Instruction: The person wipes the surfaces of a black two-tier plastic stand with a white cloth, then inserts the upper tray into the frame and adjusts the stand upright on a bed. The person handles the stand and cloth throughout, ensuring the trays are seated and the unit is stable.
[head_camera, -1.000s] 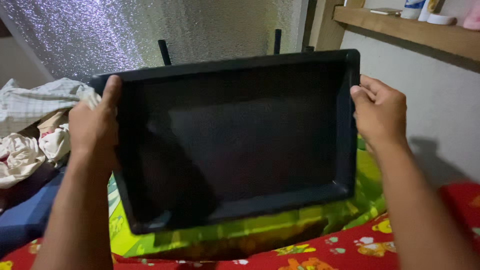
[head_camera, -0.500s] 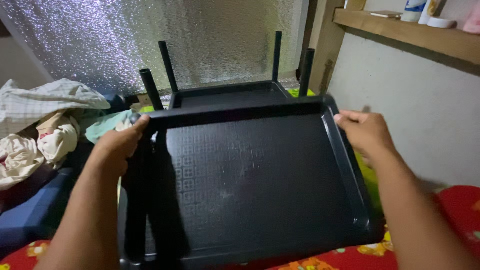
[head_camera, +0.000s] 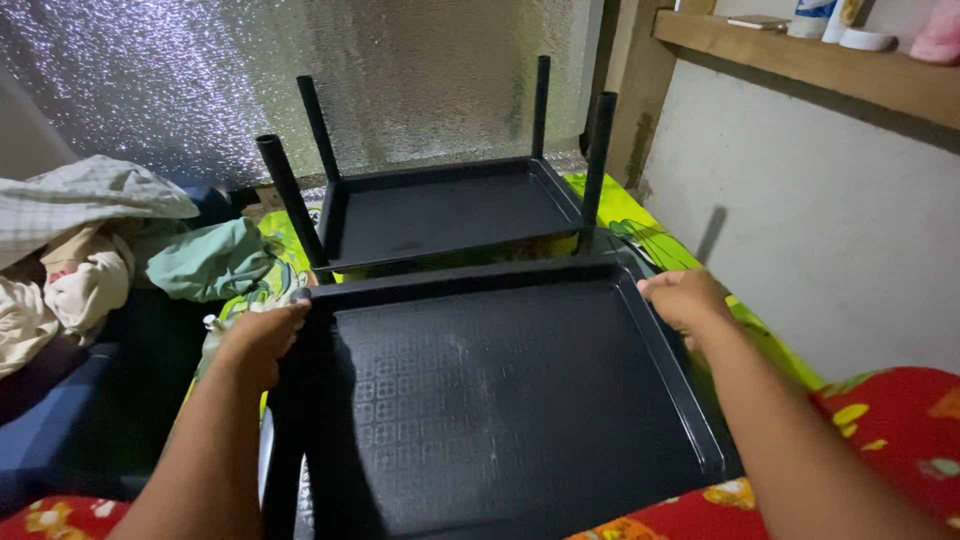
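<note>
A black plastic shelf tray (head_camera: 500, 400) with an embossed pattern lies flat in front of me. My left hand (head_camera: 258, 342) grips its left rim and my right hand (head_camera: 688, 300) grips its right rim near the far corners. Just beyond it a second black shelf tray (head_camera: 440, 212) rests on the bedding with black poles (head_camera: 290, 195) standing up from its corners. The held tray's far edge lies close against the near poles of that second tray.
A heap of crumpled clothes (head_camera: 90, 250) lies at the left. A silver foil sheet (head_camera: 200, 80) covers the back wall. At the upper right a wooden shelf (head_camera: 820, 65) holds bottles. Green patterned bedding (head_camera: 640, 225) and a red flowered cloth (head_camera: 880, 420) are underneath.
The tray, held upright facing me a second ago, has been tipped down flat and lowered. The second tray with its poles has come into view behind it.
</note>
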